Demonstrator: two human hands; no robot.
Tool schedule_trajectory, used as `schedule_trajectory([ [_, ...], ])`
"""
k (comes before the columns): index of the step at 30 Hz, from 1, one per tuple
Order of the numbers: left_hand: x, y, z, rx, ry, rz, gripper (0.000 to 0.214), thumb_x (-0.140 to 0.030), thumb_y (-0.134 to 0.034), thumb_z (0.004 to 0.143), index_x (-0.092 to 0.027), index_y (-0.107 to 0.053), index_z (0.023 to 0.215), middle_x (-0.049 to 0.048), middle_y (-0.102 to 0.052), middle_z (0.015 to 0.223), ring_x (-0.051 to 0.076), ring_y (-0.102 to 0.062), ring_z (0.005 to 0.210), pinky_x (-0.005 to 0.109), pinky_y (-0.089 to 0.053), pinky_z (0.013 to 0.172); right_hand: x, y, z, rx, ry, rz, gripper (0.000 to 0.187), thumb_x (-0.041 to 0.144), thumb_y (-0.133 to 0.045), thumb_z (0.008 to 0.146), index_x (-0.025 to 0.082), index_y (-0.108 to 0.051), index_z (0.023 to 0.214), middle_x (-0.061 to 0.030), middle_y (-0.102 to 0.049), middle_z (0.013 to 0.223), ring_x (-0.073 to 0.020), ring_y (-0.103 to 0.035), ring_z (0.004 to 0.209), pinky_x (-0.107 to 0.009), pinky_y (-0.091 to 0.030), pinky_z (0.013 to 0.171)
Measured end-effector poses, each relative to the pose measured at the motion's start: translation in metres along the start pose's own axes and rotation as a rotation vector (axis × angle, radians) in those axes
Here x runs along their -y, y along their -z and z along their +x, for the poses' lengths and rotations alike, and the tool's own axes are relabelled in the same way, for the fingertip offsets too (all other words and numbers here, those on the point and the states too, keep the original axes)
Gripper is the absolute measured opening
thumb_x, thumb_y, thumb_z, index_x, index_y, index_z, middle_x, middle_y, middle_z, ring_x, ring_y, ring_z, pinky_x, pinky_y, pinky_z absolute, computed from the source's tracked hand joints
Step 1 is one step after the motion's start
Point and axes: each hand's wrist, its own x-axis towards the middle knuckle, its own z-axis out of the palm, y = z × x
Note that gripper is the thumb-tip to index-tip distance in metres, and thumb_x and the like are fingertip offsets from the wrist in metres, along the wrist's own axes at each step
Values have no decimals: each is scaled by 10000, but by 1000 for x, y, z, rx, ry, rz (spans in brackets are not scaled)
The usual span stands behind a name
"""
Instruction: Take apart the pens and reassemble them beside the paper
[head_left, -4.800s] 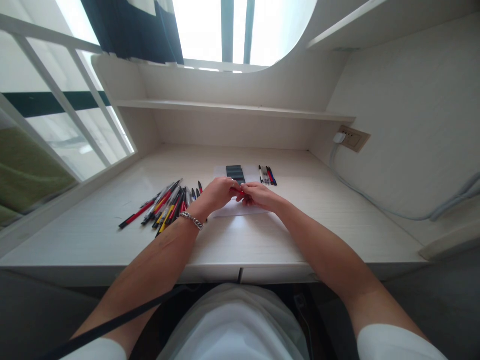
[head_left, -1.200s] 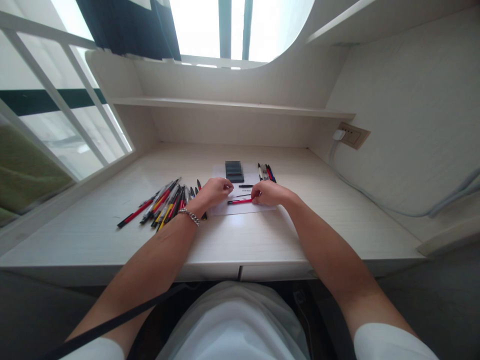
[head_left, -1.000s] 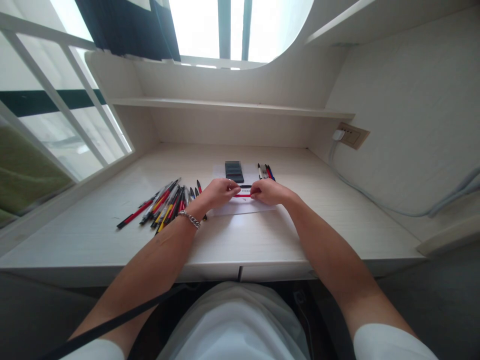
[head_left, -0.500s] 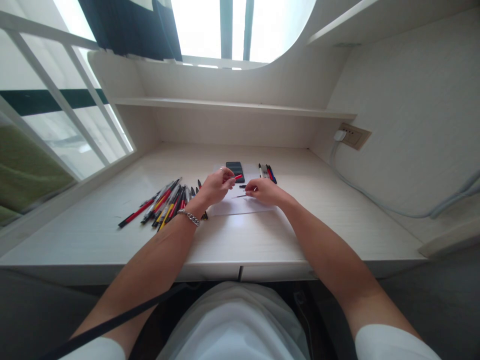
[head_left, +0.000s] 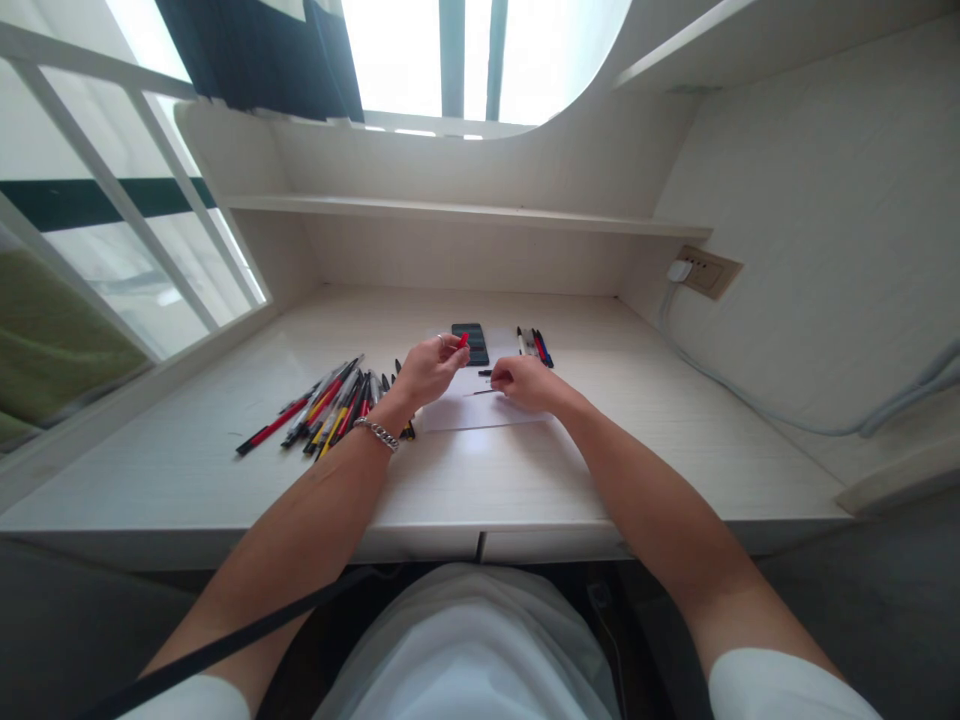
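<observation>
Red pen part [head_left: 464, 341] — steeper than before — pinched in left hand [head_left: 433, 369], right hand [head_left: 526, 384] curled at thin rod [head_left: 483, 392], grip unclear.

A white short-sleeved shirt [head_left: 465, 650] and silver chain bracelet [head_left: 379, 433] are worn.

Above the long shelf [head_left: 465, 212], a bright window [head_left: 394, 55] is partly covered by a dark curtain [head_left: 262, 60]. Below the shelf, a pale desktop [head_left: 712, 440] is softly lit; to the shelf's right, a socket [head_left: 712, 275] is set into the wall [head_left: 840, 200].
</observation>
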Motion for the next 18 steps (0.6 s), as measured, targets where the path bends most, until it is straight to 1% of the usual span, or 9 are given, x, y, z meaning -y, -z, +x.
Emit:
schedule_trajectory([
  [4, -2, -1, -1, 35, -20, 3, 305, -414, -542, 884, -134, -658, 919, 94, -721, 834, 167, -648, 743, 275, -488, 683, -4, 8, 3, -148, -28, 224, 82, 184, -605, 838, 162, -677, 872, -38, -706, 786, -132, -622, 697, -228, -442, 640],
  [6, -3, -2, -2, 72, -23, 20, 303, -406, -521, 894, -138, -663, 907, 80, -711, 797, 157, -636, 712, 265, -480, 661, -3, 11, 3, -218, -9, 283, 75, 181, -613, 827, 157, -673, 865, -36, -701, 781, -131, -623, 695, -234, -457, 656],
  [9, -5, -5, -5, 133, -28, 58, 281, -366, -515, 892, -144, -677, 949, 61, -696, 772, 147, -619, 690, 255, -468, 646, 2, 15, 2, -289, 25, 335, 90, 187, -622, 813, 154, -681, 872, -43, -705, 813, -140, -632, 735, -249, -475, 698],
  [14, -3, -9, -7, 179, -65, 138, 280, -319, -510, 876, -157, -704, 997, 49, -694, 775, 141, -592, 680, 251, -452, 647, 6, 16, 0, -288, 29, 366, 119, 201, -611, 810, 155, -694, 882, -52, -711, 838, -150, -635, 751, -270, -489, 716],
  [18, 3, -10, -6, 205, -68, 181, 301, -344, -517, 869, -163, -715, 1005, 46, -695, 763, 139, -577, 658, 248, -435, 621, 6, 15, 0, -278, 35, 377, 146, 218, -602, 813, 158, -704, 899, -54, -713, 846, -153, -634, 758, -271, -487, 712],
])
